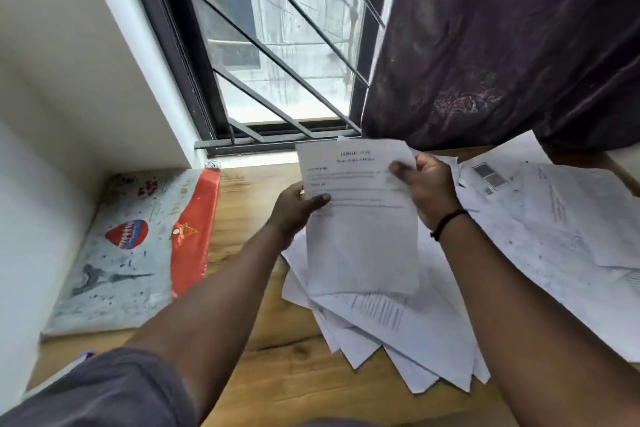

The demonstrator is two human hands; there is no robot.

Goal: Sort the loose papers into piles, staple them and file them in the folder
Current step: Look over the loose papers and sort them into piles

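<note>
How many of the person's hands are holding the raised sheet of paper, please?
2: the left hand grips the sheet at its left edge, the right hand pinches its upper right edge.

Honestly can't read a thing here. The sheet (360,218) held up at center has a printed heading and a few lines, all blurred. Same with the loose papers (554,218) at 3 o'clock, just smudgy print.
</note>
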